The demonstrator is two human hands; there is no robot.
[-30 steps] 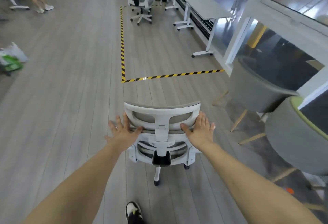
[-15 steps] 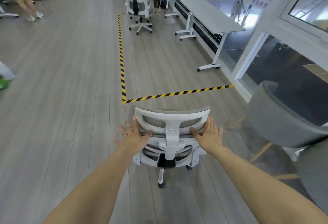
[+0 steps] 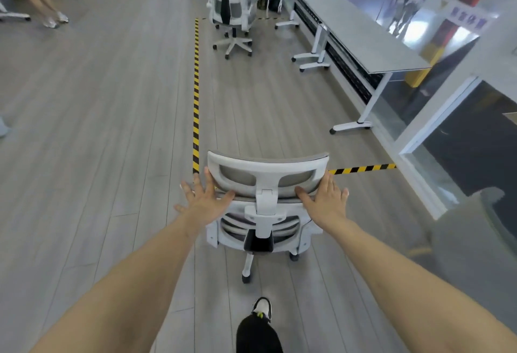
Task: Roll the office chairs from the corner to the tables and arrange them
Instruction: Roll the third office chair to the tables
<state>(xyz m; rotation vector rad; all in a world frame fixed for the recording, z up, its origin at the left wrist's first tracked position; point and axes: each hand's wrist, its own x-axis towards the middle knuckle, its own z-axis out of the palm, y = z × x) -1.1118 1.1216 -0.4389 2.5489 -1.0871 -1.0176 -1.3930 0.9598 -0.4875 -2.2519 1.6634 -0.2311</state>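
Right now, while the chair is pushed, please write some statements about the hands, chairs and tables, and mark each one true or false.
1. Both hands, left hand and right hand, press flat on the pushed office chair. True.
2. The second office chair lies tipped over. False: it stands upright.
3. The long grey tables stand to the right. True.
4. The striped floor tape is red and white. False: it is yellow and black.

Both hands were flat on the back of a white-framed grey mesh office chair [image 3: 268, 198], left hand [image 3: 206, 201] and right hand [image 3: 324, 202] with fingers spread, right at the yellow-black floor tape [image 3: 195, 100]. A second matching white mesh chair [image 3: 232, 5] sat ahead by the long grey tabletop [image 3: 349, 25].
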